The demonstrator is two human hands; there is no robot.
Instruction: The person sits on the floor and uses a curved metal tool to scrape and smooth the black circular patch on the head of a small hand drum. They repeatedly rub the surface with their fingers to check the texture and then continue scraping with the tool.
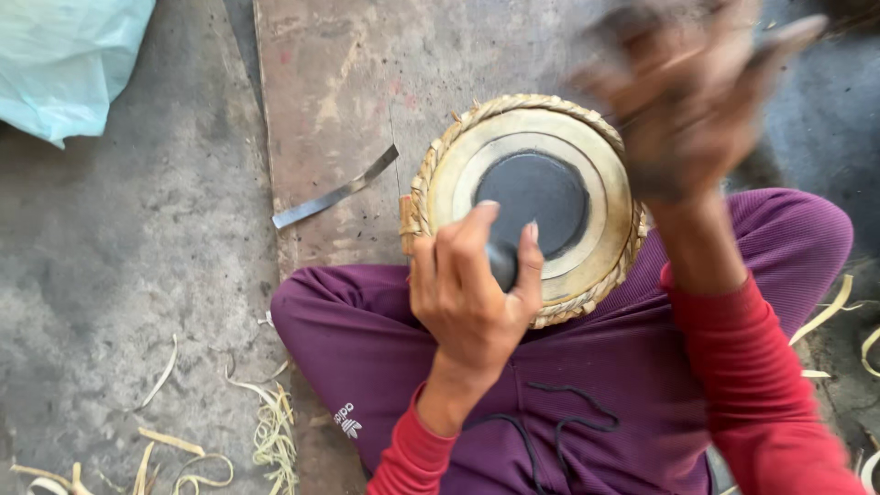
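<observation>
Drum: my small hand drum (541, 151), pale skin, black centre patch, woven strap rim, rests on my crossed legs in purple trousers (587, 367), at 12 o'clock from my lap.
Left hand: my left hand (472, 284) sits at the drum's 7 o'clock edge, fingers curled round a small dark rounded tool (502, 264) pressed on the black patch.
Right hand: my right hand (683, 105) hangs raised at the drum's 2 o'clock, blurred; I cannot tell whether it grips anything.
Around: a metal strip (335, 194) lies on the board (348, 82) at the drum's 9 o'clock; pale shavings (270, 431) litter the floor at 7 o'clock; a blue bag (69, 55) at 10 o'clock.
Risk: I judge the drum could tip off my legs, since nothing but my lap steadies it; a skidding tool might scuff the pale skin.
</observation>
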